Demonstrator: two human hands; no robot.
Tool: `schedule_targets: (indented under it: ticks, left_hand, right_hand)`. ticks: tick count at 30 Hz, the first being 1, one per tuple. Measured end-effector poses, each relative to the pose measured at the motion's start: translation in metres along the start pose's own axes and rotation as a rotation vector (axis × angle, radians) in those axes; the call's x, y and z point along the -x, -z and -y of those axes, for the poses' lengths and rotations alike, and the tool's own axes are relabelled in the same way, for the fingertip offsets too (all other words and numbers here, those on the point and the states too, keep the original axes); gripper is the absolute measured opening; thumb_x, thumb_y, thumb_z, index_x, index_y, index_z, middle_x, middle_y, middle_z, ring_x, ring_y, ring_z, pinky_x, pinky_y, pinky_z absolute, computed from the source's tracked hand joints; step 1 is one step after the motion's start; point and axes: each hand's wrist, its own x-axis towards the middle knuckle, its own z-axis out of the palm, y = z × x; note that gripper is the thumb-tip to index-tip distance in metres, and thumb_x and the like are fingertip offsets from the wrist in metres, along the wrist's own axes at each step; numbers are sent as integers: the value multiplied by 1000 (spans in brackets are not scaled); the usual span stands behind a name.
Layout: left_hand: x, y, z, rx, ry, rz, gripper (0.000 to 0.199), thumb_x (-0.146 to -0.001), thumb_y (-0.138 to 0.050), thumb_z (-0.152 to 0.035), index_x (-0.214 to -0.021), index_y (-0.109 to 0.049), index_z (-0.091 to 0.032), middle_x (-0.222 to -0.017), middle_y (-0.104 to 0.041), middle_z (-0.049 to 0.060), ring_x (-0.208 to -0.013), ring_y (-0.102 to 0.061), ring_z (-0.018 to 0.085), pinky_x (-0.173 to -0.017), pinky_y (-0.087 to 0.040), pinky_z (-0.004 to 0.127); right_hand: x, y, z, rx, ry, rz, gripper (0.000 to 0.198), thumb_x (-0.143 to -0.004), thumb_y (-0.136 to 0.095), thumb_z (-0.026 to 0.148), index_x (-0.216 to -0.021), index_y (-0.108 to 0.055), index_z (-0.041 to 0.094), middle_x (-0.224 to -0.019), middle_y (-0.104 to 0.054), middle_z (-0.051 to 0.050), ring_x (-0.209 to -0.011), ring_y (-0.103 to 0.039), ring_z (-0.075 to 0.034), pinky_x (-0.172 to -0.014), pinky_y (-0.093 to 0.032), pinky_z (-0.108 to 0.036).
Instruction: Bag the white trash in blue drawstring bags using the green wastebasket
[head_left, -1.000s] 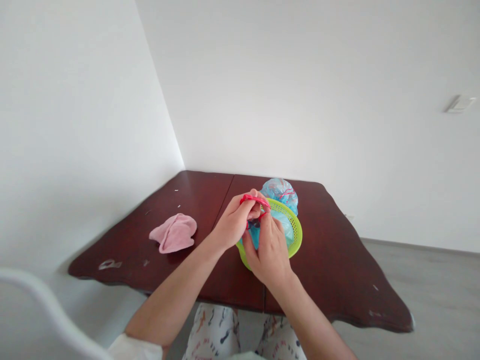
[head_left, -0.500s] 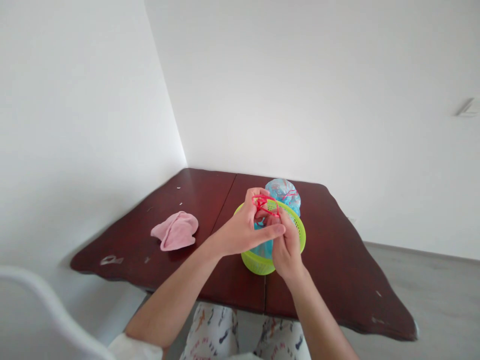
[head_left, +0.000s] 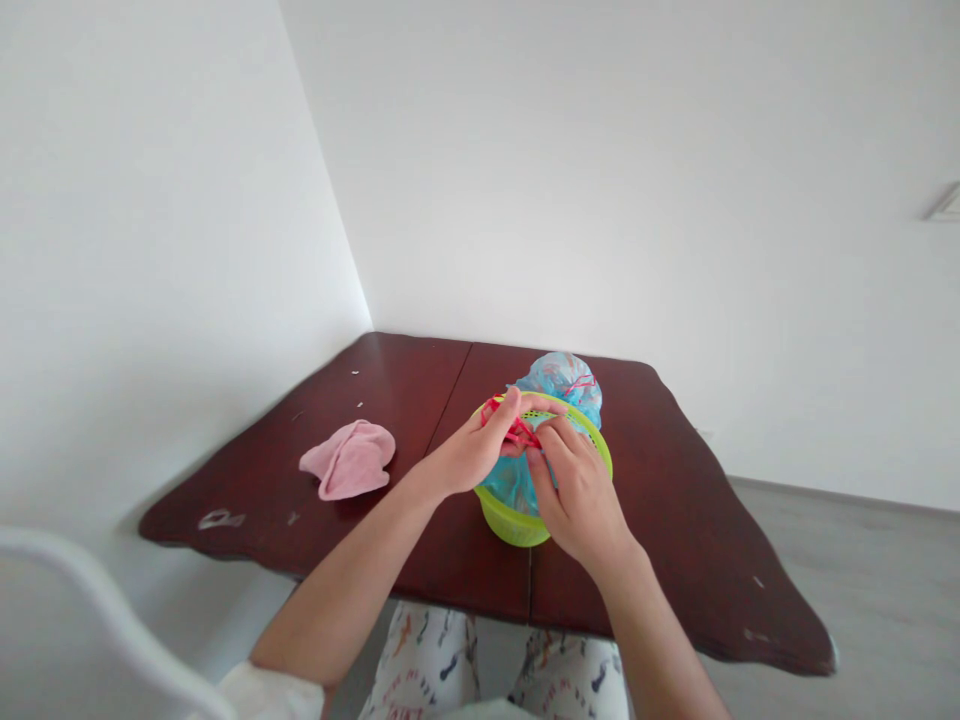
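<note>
A lime-green plastic basket [head_left: 517,527] stands on the table with a translucent blue plastic bag [head_left: 517,487] inside it. Over the basket, my left hand [head_left: 487,445] has a red drawstring [head_left: 520,433] looped about its thumb and palm, the fingers partly curled round it. My right hand [head_left: 576,490] pinches the same red string between thumb and fingertips, close against the left hand. Where the string joins the bag is hidden by my hands. Just behind the basket sits another bluish plastic bag [head_left: 561,374], puffed up, with a thin red string on top.
A crumpled pink cloth [head_left: 349,460] lies on the left part of the dark red wooden table [head_left: 675,560]. White walls [head_left: 600,200] border the table at the back and left. A white curved chair back [head_left: 90,590] is at the lower left.
My right hand has turned palm-down and pinches the string from above. The left hand has shifted slightly left, its fingers now reaching over the basket. More of the blue bag shows.
</note>
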Motion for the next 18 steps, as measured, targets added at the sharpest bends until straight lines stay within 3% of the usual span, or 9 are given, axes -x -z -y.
schedule_targets:
  ticks: [5,11,15,18]
  left_hand:
    - [5,-2,2,-34,6,75,74,-113,-57,-90,-128,-83,-22,-105,-79,7,-95,-74,21,-92,-66,33]
    - [10,-1,-3,-299,-86,92,75,-118,-47,-88,-109,-80,-21,-97,-75,6,-93,-69,24,-90,-63,37]
    - [9,4,-7,-456,-145,94,77,-122,-39,-84,-110,-80,-20,-98,-75,6,-93,-67,24,-91,-59,38]
    - [7,5,-1,-404,-126,120,76,-121,-40,-84,-117,-82,-21,-101,-76,7,-93,-68,24,-89,-59,37]
  right_hand:
    - [-3,10,4,-233,-77,-234,22,-125,-51,24,-131,-71,26,-125,-76,-9,-117,-74,-28,-102,-61,-48]
    - [-11,19,8,-122,-50,-100,45,-116,-68,24,-159,-75,33,-132,-73,-12,-124,-74,-32,-108,-65,-57]
    - [-14,22,9,-243,-55,-42,39,-112,-71,21,-148,-81,33,-124,-75,-8,-116,-74,-29,-104,-66,-52]
    - [-16,22,12,-367,-71,-45,23,-111,-70,22,-128,-83,30,-111,-78,-5,-100,-71,-25,-93,-64,-45]
